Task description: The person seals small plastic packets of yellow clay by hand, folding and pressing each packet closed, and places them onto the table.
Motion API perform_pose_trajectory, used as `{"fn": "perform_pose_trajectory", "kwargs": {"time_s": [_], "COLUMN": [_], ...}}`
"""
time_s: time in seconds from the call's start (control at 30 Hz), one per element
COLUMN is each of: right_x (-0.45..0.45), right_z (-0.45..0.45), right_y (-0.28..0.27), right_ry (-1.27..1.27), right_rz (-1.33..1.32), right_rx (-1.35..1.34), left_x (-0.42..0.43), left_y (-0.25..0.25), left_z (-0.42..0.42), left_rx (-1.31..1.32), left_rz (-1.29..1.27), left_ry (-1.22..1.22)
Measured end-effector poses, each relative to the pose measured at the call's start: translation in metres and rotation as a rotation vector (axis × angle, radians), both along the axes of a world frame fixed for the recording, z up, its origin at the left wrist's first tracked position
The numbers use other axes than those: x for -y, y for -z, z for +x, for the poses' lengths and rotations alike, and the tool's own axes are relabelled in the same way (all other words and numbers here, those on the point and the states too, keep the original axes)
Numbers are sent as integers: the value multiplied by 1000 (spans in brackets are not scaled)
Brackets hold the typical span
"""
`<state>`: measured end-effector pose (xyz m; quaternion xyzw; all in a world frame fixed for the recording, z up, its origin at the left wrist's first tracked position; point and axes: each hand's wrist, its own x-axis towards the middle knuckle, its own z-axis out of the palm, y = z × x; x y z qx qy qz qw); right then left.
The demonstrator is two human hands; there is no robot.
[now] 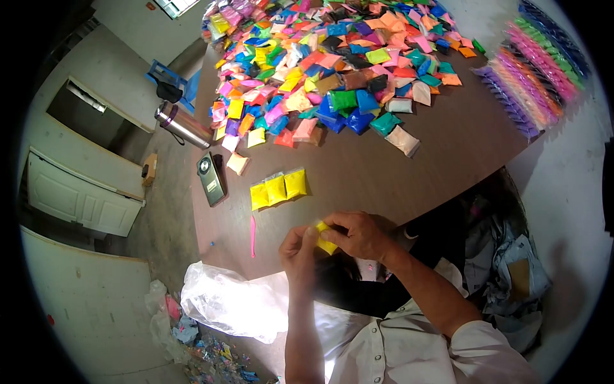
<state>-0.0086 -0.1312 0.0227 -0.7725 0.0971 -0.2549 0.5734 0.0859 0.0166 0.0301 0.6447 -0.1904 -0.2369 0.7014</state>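
Near the table's front edge, my left hand (299, 251) and my right hand (354, 235) are close together, both closed on a small yellow packet (327, 242). The fingertips of both pinch its upper end. Beyond them lies a row of three yellow packets (275, 189) side by side on the brown table (371, 182). A thin pink plastic tool (252, 237) lies to the left of my hands.
A large heap of coloured packets (332, 70) covers the far table. At the left stand a steel flask (183, 125) and a dark phone (212, 179). Bundled packet strips (531, 70) lie far right. A clear plastic bag (230, 304) hangs at the front edge.
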Motion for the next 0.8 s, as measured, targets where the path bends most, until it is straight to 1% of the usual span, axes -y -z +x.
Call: {"fn": "perform_pose_trajectory", "kwargs": {"time_s": [0.07, 0.2, 0.27, 0.3, 0.37, 0.5, 0.7, 0.8], "right_x": [1, -1, -2, -2, -1, -1, -1, -1], "right_z": [0, -1, -1, -1, -1, -1, -2, -1], "right_y": [1, -1, -2, -1, 1, -1, 0, 5], "right_ry": [-1, 8, 7, 7, -7, -38, -77, -59], "right_rz": [-44, -47, 33, 33, 122, 113, 60, 123], "right_rx": [-10, 12, -55, -54, -29, -51, -35, -35], "left_x": [-1, -4, -4, -2, 3, 0, -7, -4], "left_y": [-1, 3, 1, -2, -9, -3, 1, -2], "left_z": [0, 4, 5, 4, -1, 2, 10, 9], "left_rx": [12, -9, -60, -59, -35, -19, -149, -161], "left_rz": [16, -21, -10, -10, 10, 27, -18, 5], "left_ry": [15, 22, 38, 39, 11, 25, 80, 62]}}
